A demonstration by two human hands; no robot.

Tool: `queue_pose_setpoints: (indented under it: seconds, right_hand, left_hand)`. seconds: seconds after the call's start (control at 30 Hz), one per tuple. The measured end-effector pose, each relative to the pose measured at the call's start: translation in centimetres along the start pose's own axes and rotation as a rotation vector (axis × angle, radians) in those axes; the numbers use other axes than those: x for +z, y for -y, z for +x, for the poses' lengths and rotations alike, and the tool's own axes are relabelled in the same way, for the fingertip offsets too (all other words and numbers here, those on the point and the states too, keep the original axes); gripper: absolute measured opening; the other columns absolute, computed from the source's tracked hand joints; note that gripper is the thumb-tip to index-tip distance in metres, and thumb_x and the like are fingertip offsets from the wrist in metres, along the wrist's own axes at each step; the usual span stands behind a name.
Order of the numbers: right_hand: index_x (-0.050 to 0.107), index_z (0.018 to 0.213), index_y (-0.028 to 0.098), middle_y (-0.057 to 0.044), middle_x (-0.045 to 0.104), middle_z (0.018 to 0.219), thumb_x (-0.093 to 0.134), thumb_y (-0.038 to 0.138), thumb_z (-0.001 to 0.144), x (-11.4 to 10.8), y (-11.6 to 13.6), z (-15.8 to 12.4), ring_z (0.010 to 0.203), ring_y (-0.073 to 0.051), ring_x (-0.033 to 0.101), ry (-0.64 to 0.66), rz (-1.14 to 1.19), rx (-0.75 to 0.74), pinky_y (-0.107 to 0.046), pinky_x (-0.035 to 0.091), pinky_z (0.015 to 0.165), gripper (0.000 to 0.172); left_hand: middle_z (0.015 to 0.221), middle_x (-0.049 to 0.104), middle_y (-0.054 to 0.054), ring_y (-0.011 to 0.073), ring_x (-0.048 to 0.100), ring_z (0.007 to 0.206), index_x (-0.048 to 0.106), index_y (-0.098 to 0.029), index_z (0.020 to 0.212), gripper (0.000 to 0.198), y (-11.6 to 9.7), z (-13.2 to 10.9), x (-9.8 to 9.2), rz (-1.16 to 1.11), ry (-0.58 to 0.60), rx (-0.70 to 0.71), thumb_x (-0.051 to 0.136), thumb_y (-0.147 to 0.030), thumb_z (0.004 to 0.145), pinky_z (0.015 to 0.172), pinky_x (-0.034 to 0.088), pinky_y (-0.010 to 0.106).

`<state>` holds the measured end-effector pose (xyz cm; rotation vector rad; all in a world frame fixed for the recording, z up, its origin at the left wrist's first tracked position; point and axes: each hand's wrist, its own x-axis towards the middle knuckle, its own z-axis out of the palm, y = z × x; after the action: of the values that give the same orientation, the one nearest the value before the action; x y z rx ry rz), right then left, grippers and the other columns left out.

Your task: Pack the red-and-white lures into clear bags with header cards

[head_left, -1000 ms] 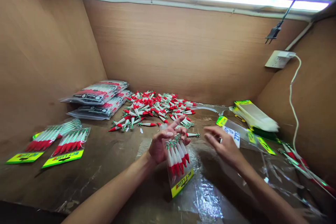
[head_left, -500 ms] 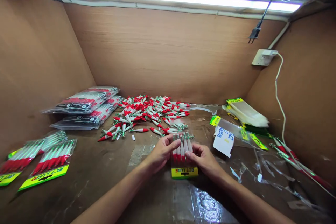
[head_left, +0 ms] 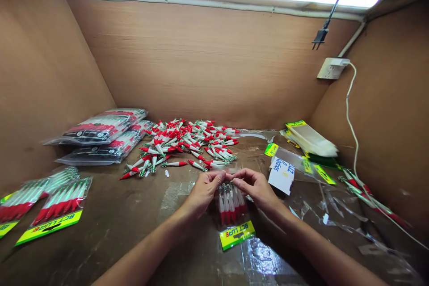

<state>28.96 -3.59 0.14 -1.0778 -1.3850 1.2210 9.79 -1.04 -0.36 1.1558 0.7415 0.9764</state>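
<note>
Between my hands hangs a clear bag of red-and-white fishing lures [head_left: 231, 203], its yellow-green header card [head_left: 237, 235] toward me and the lures' green hook ends away. My left hand [head_left: 206, 190] pinches the bag's far edge at its left corner, thumb against fingers. At the right corner of that same edge, my right hand [head_left: 253, 186] pinches too, its fingers bent. Beyond my hands lies a heap of loose red-and-white lures [head_left: 187, 140].
Filled lure packs [head_left: 62, 203] lie at the left, below stacked larger bags [head_left: 100, 132]. On the right are empty header bags [head_left: 311, 138], a handwritten white card [head_left: 280, 176], several loose lures [head_left: 372, 199] and plastic scraps. A black plug [head_left: 321, 37] dangles above.
Both hands have shifted from the bag's sides to its far edge. The bag has come slightly nearer and its header card has tilted. The whole view has shifted slightly.
</note>
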Motion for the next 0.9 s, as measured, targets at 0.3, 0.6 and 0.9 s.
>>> queue_pose_setpoints:
  seconds: [0.3, 0.6, 0.9]
  right_hand:
    - [0.068, 0.075, 0.015, 0.002, 0.058, 0.064, 0.08, 0.05, 0.074, -0.9, -1.0, -0.3, 0.058, -0.011, 0.045, -0.018, 0.095, 0.121, -0.025, 0.033, 0.056, 0.037]
    - [0.073, 0.085, 0.013, 0.0, 0.063, 0.069, 0.08, 0.053, 0.075, -1.0, -1.2, -0.4, 0.056, -0.009, 0.044, 0.067, 0.085, 0.218, -0.024, 0.032, 0.054, 0.041]
    - [0.07, 0.08, 0.014, 0.002, 0.058, 0.064, 0.08, 0.051, 0.077, -1.1, -1.6, -0.5, 0.055, -0.009, 0.042, 0.04, 0.08, 0.217, -0.024, 0.029, 0.055, 0.039]
  left_hand:
    - [0.079, 0.075, 0.01, 0.0176, 0.062, 0.064, 0.081, -0.011, 0.087, 0.044, 0.5, -0.1, -0.4, 0.197, -0.009, -0.047, 0.079, -0.054, 0.077, 0.061, 0.044, 0.026]
    - [0.087, 0.077, 0.009, 0.0195, 0.066, 0.075, 0.077, -0.015, 0.11, 0.053, 0.7, 0.2, -0.2, 0.16, -0.011, -0.07, 0.084, -0.051, 0.072, 0.071, 0.048, 0.028]
    - [0.063, 0.064, 0.003, 0.0087, 0.048, 0.051, 0.076, -0.01, 0.078, 0.047, 1.2, -0.1, -0.6, 0.155, 0.037, -0.173, 0.08, -0.057, 0.075, 0.051, 0.033, 0.02]
